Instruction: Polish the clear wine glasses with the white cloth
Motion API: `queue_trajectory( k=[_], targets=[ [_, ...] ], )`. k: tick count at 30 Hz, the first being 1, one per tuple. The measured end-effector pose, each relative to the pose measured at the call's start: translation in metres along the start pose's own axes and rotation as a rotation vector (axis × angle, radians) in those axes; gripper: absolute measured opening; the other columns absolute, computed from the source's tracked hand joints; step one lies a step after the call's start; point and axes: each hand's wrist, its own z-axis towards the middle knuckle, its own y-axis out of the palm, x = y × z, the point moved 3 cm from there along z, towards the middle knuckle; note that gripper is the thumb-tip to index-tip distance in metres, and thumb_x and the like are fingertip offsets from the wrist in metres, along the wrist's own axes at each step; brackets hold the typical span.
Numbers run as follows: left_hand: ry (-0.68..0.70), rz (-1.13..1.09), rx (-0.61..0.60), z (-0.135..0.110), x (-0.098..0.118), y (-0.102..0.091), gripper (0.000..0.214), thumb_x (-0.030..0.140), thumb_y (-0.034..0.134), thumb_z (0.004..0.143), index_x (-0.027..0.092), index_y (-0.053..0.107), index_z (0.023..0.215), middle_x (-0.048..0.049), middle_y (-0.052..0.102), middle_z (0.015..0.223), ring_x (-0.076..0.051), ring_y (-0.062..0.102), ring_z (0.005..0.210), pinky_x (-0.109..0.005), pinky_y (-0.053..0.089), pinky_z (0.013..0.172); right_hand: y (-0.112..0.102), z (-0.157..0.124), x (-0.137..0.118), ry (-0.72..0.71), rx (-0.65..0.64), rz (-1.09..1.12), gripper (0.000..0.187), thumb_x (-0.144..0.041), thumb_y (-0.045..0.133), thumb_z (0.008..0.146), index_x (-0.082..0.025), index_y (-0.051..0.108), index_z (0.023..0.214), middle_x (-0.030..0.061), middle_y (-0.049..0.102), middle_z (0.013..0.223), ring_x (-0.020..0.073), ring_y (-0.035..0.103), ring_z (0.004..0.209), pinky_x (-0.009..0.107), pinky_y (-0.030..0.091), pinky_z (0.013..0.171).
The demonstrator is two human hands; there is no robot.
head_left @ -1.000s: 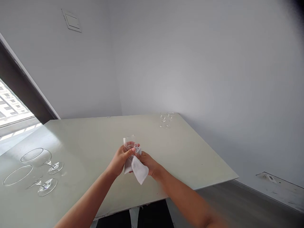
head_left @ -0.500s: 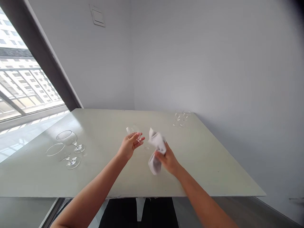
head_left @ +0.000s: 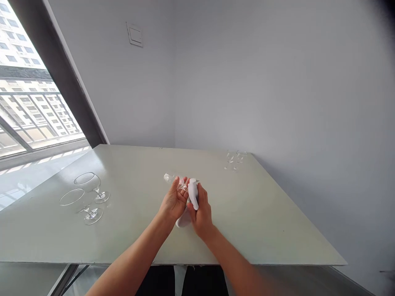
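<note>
My left hand holds a clear wine glass on its side above the middle of the table, the bowl pointing away to the left. Its stem lies between my fingers, and the foot is hidden by the cloth. A white cloth is gripped in my right hand and pressed up against the foot end of the glass. Part of the cloth hangs below, between my two wrists.
Two larger wine glasses stand upright at the left of the pale table. Several small stemmed glasses are grouped at the far right corner. Walls rise behind and to the right; a window is at the left.
My right hand has moved left with the cloth and brought it against the foot end of the glass. My left hand has turned more palm-up, still holding the glass.
</note>
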Motion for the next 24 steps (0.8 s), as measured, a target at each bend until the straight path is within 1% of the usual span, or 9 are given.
queue_trajectory(
  k=[3, 6, 9, 13, 15, 17, 19, 22, 24],
  targets=[
    [-0.066, -0.106, -0.031, 0.004, -0.003, 0.0, 0.026, 0.033, 0.054, 0.082, 0.012, 0.055, 0.099, -0.0051, 0.064, 0.077, -0.013, 0.064, 0.067, -0.023, 0.055, 0.063, 0.011, -0.006, -0.007, -0.032, 0.095, -0.231, 0.064, -0.025, 0.038, 0.088, -0.022, 0.003, 0.141, 0.0176, 0.02, 0.143, 0.03, 0.042, 0.12, 0.04, 0.052, 0.073],
    [-0.12, -0.18, -0.024, 0.007, 0.001, 0.0, 0.032, 0.035, 0.051, 0.084, 0.011, 0.052, 0.105, -0.0055, 0.064, 0.079, -0.013, 0.065, 0.068, -0.023, 0.056, 0.064, 0.019, -0.014, -0.011, -0.043, 0.082, -0.353, 0.065, -0.017, 0.035, 0.086, -0.018, 0.001, 0.142, 0.0172, 0.017, 0.145, 0.0294, 0.036, 0.124, 0.041, 0.05, 0.079],
    [0.007, -0.214, 0.032, 0.01, 0.022, 0.001, 0.032, 0.032, 0.05, 0.085, 0.01, 0.048, 0.109, -0.0079, 0.064, 0.087, -0.012, 0.065, 0.072, -0.021, 0.055, 0.065, 0.023, -0.024, -0.008, -0.05, -0.089, -0.448, 0.064, -0.012, 0.034, 0.084, -0.017, 0.009, 0.142, 0.0134, 0.029, 0.142, 0.0287, 0.031, 0.127, 0.045, 0.042, 0.09],
    [0.314, -0.16, 0.09, 0.016, 0.056, -0.002, 0.023, 0.026, 0.052, 0.085, 0.012, 0.047, 0.102, -0.0102, 0.06, 0.101, -0.014, 0.064, 0.088, -0.023, 0.054, 0.075, 0.01, -0.021, 0.003, -0.093, -0.422, -0.549, 0.05, -0.036, 0.052, 0.08, -0.023, 0.046, 0.127, 0.0086, 0.042, 0.135, 0.038, 0.028, 0.126, 0.054, 0.03, 0.095],
    [0.432, -0.038, 0.095, 0.018, 0.064, -0.004, 0.02, 0.028, 0.056, 0.082, 0.015, 0.049, 0.095, -0.0092, 0.057, 0.108, -0.017, 0.062, 0.094, -0.028, 0.052, 0.081, -0.007, -0.004, 0.003, -0.11, -0.469, -0.529, 0.042, -0.047, 0.052, 0.079, -0.024, 0.058, 0.113, 0.0082, 0.05, 0.127, 0.0355, 0.037, 0.119, 0.05, 0.032, 0.092],
    [0.56, 0.17, 0.086, 0.018, 0.061, -0.003, 0.023, 0.031, 0.06, 0.078, 0.017, 0.049, 0.093, -0.0075, 0.054, 0.115, -0.018, 0.061, 0.097, -0.031, 0.05, 0.084, -0.025, 0.022, -0.003, -0.054, -0.356, -0.516, 0.034, -0.044, 0.046, 0.084, -0.023, 0.062, 0.106, 0.0081, 0.06, 0.111, 0.0269, 0.047, 0.105, 0.041, 0.036, 0.086],
    [0.705, 0.426, 0.047, 0.015, 0.049, 0.003, 0.03, 0.032, 0.064, 0.074, 0.021, 0.048, 0.097, -0.0063, 0.051, 0.121, -0.018, 0.059, 0.1, -0.032, 0.048, 0.084, -0.035, 0.046, -0.012, -0.027, -0.255, -0.519, 0.03, -0.038, 0.045, 0.087, -0.022, 0.062, 0.105, 0.0071, 0.065, 0.089, 0.0217, 0.051, 0.089, 0.034, 0.037, 0.078],
    [0.856, 0.729, -0.077, 0.009, 0.023, 0.022, 0.041, 0.033, 0.064, 0.073, 0.025, 0.043, 0.108, -0.0068, 0.049, 0.125, -0.019, 0.055, 0.107, -0.033, 0.045, 0.087, -0.024, 0.071, -0.016, -0.035, -0.311, -0.52, 0.022, -0.032, 0.05, 0.083, -0.021, 0.064, 0.096, 0.0038, 0.063, 0.068, 0.0191, 0.051, 0.076, 0.029, 0.035, 0.068],
    [0.88, 0.893, -0.146, 0.009, 0.012, 0.035, 0.046, 0.033, 0.061, 0.075, 0.027, 0.04, 0.115, -0.0076, 0.047, 0.128, -0.02, 0.052, 0.111, -0.034, 0.044, 0.087, -0.011, 0.08, -0.003, 0.044, -0.37, -0.487, 0.018, -0.029, 0.048, 0.083, -0.021, 0.064, 0.083, 0.0017, 0.062, 0.066, 0.0163, 0.052, 0.07, 0.025, 0.033, 0.061]
  ],
)
